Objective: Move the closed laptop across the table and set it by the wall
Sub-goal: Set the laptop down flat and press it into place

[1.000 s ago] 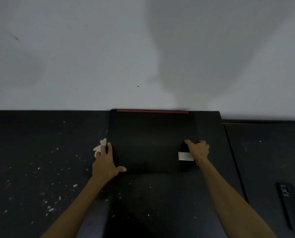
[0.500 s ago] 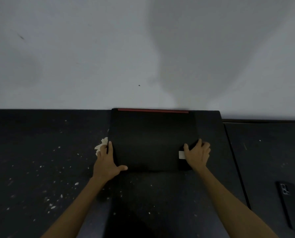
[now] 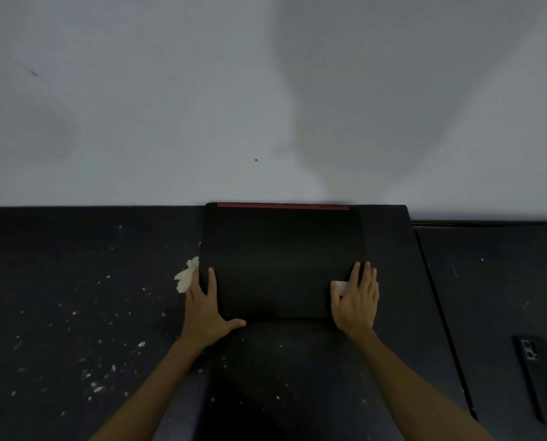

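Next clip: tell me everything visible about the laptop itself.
The laptop is closed, a matte black slab lying flat on the dark table, its far edge, marked by a red strip, at the white wall. A small white sticker sits by its near right corner, partly under the right hand, which rests flat on the lid. The left hand touches its near left corner with straight fingers.

Dim, soft-focus view — broad shadows on the wall [image 3: 138, 106].

1 laptop [image 3: 281, 265]; 1 left hand [image 3: 203, 313]; 1 right hand [image 3: 358, 305]; 1 phone [image 3: 540, 378]; 1 paper scrap [image 3: 186, 275]
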